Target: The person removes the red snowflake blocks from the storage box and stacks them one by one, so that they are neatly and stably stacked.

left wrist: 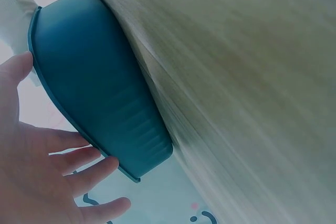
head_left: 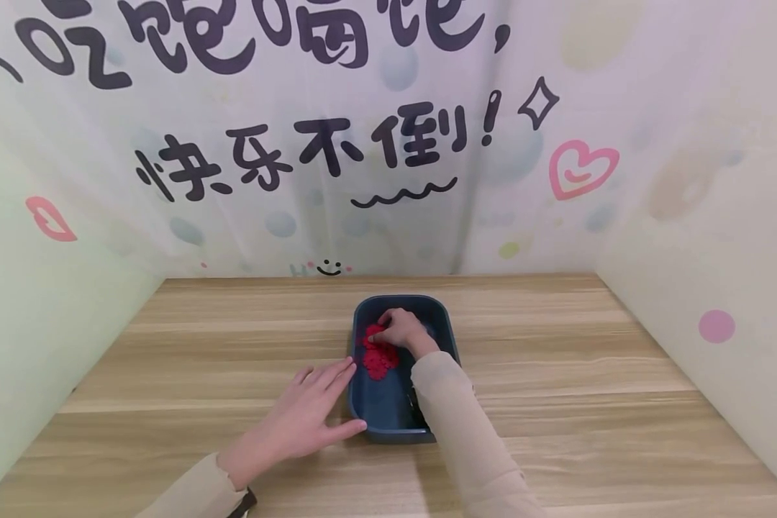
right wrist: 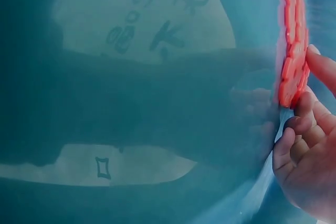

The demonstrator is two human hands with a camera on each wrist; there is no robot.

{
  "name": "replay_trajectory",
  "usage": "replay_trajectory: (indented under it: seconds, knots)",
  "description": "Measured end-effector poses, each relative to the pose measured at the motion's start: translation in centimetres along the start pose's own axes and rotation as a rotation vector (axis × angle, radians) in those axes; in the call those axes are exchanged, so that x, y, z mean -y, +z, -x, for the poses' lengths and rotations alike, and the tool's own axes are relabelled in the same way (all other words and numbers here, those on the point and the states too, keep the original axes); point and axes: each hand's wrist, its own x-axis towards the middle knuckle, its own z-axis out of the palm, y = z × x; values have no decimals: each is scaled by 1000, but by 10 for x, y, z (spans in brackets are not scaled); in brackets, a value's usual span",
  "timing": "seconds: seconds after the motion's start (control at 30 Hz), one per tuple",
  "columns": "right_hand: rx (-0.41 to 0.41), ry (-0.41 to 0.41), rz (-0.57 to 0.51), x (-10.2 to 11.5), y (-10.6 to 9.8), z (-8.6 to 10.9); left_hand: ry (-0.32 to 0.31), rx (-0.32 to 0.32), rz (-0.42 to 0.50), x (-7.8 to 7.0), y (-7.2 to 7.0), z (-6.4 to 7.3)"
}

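A dark blue rectangular tub [head_left: 382, 414] stands on the table and holds several flat red pieces with scalloped edges [head_left: 378, 363]. Reaching inside it, my right hand [head_left: 404, 331] pinches at the red pieces; the right wrist view shows its thumb and curled fingers against the red stack [right wrist: 294, 61]. My left hand [head_left: 304, 414] has its fingers spread along the tub's left rim. In the left wrist view the left hand [left wrist: 47, 171] touches that rim with thumb and straight fingers, outside the tub's wall [left wrist: 100, 77]. The right sleeve hides part of the tub's right side.
The wood-grain table [head_left: 589, 381] spreads around the tub. A back wall sheet [head_left: 337, 223] with black lettering and pale side walls close it in. Something dark [head_left: 416, 409] lies in the tub beside the right forearm, its kind unclear. The tub's glossy inside shows reflections.
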Motion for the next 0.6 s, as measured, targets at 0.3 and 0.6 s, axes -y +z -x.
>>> replay_trajectory:
  seconds: [0.3,0.6]
  knots:
    - [-24,-18,24,0,-1,0,1,-6,0,0,-1,0]
    - [-38,-48,1,-3,2,-1,9,-3,-14,0,-1,0]
